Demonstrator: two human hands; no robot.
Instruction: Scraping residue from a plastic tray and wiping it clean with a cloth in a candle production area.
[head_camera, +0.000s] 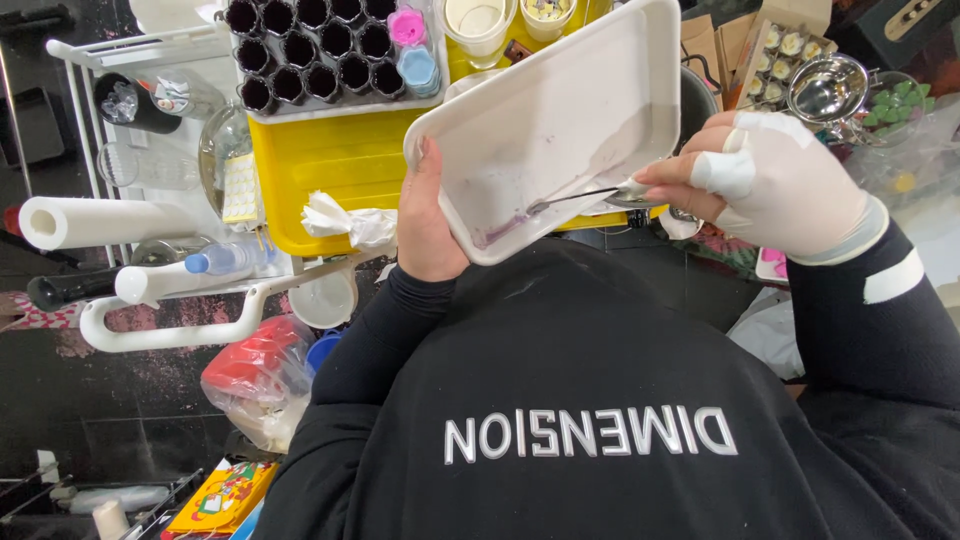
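1. The landmark is the white foam tray, which is held tilted above the lap, its lower corner toward the person's chest.
2. Far to the left of the tray, a roll of white paper lies on a white rack. A small plastic bottle with a blue cap lies on the rack as well, just below the roll and nearer to the tray.
3. Below-left of the tray, near the floor, there is a red plastic bag.
4. Left of the tray and partly behind it stands a yellow bin. A crumpled white tissue hangs on its front edge.
5. Above-left of the tray, on top of the bin, a holder with dark round cups is seen.
6. The left hand is bare. It grips the left edge of the tray, with the thumb over the rim.
7. Inside the tray, near its lower corner, there is a thin purple smear.
8. A metal spoon lies across the lower right edge of the tray. Its bowl seems to rest on the rim, but the fingers cover it partly.
9. The right hand wears a white glove with some fingertips bare. It pinches the spoon.
10. Above-right of the tray stands a shiny metal strainer.
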